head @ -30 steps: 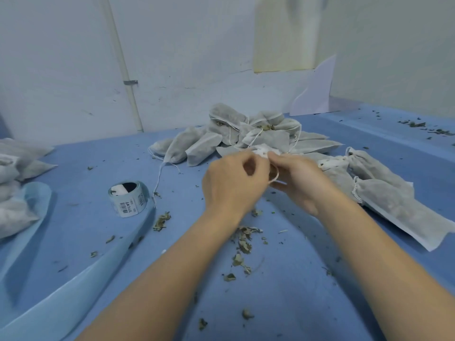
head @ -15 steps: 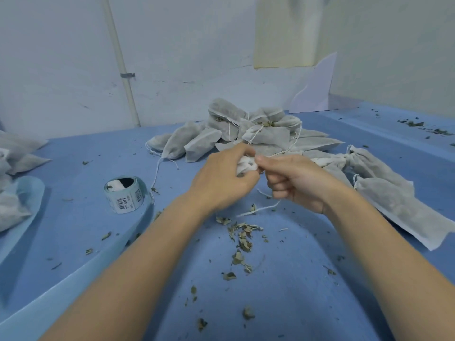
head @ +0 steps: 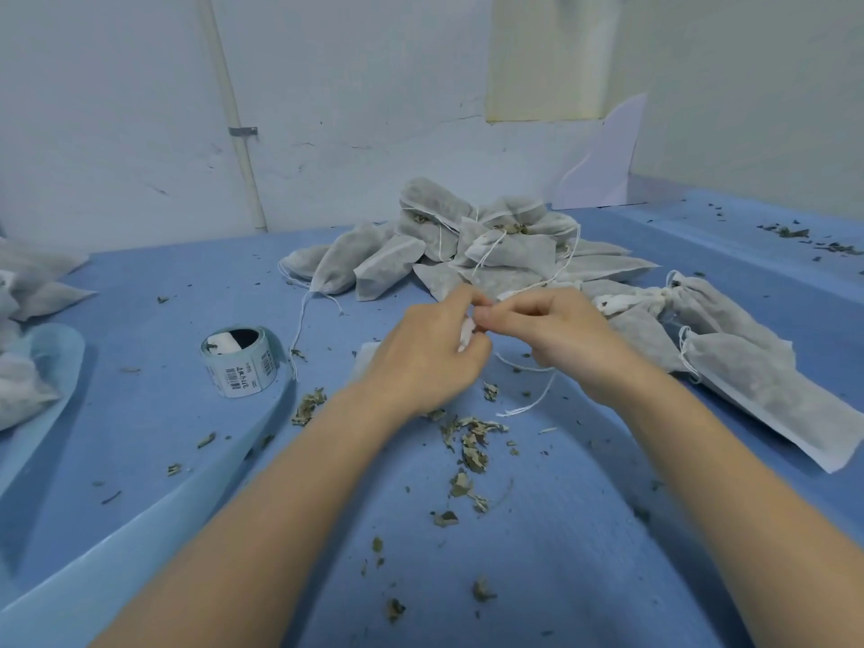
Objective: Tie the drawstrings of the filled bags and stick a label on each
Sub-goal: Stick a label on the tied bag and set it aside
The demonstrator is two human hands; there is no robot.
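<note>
Far left edge of the worktop (head: 140, 282): a heap of grey bags (head: 28, 292), probably the finished lot, kept apart so they don't mix with the rest. A loose blue sheet (head: 42, 362) lies under and beside them.

Left of centre the label roll (head: 241, 360) stands on its side, near my left hand, within reach for the sticking step; barcode labels show on its outer wrap.

At the back edge, middle, sits the pile of filled bags (head: 467, 245) with open necks and loose strings trailing, likely the untied stock.

My left hand (head: 421, 362) is curled tight around the gathered neck of the bag (head: 466, 330) I'm working on; only a white bit of it shows between thumb and fingers, the body is hidden under my hand. It sits just above the worktop, mid-centre. I grip the neck so the leaves stay in while the knot forms.

My right hand (head: 561, 341) pinches the drawstring (head: 528, 399) right at the neck, fingertips touching the left hand's; the free end hangs down to the worktop. Looks like mid-knot, not pulled snug yet, as far as I can judge.

Dried leaf crumbs (head: 467, 441) are scattered under my forearms.

Toward the right edge lie bags with cinched necks (head: 729, 362), seemingly tied; I can't tell whether they carry labels.
</note>
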